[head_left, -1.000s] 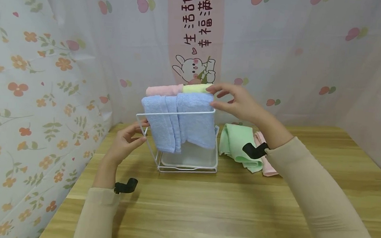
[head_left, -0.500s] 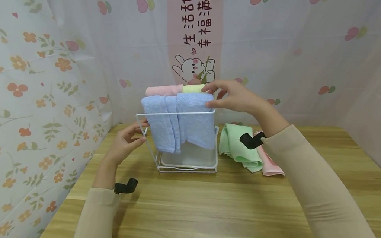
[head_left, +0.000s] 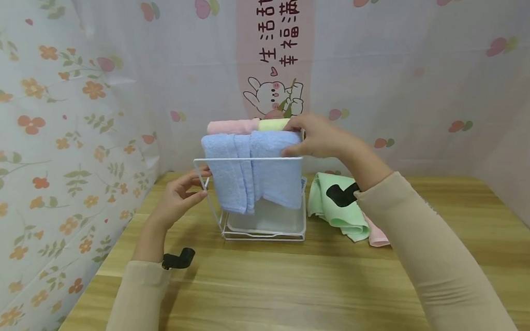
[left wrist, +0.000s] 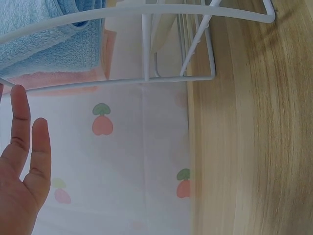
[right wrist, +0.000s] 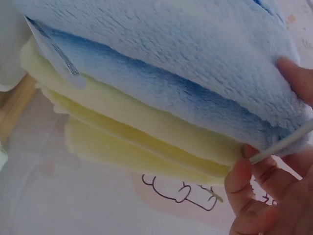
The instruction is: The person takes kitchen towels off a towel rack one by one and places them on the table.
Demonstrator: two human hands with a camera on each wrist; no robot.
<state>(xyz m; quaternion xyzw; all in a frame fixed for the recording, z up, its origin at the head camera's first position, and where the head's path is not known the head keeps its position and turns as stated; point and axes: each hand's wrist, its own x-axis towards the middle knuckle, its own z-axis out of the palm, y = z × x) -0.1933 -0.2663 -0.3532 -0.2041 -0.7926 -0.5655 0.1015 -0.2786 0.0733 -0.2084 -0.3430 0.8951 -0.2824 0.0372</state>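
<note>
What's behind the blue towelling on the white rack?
Behind the blue towelling, a pink cloth and a yellow cloth show side by side along the top, with the patterned backdrop farther back. In the head view, the blue covers the cloths' lower parts.

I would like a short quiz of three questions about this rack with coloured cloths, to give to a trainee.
1. True or false: the green cloth lies on the table, beside the white rack.

2. Which of these does the right hand touch?
A: the green cloth
B: the blue cloth
C: the table

3. Which two other cloth colours show behind the blue cloth, at the top of the rack?

Key:
1. True
2. B
3. Pink cloth and yellow cloth
</note>
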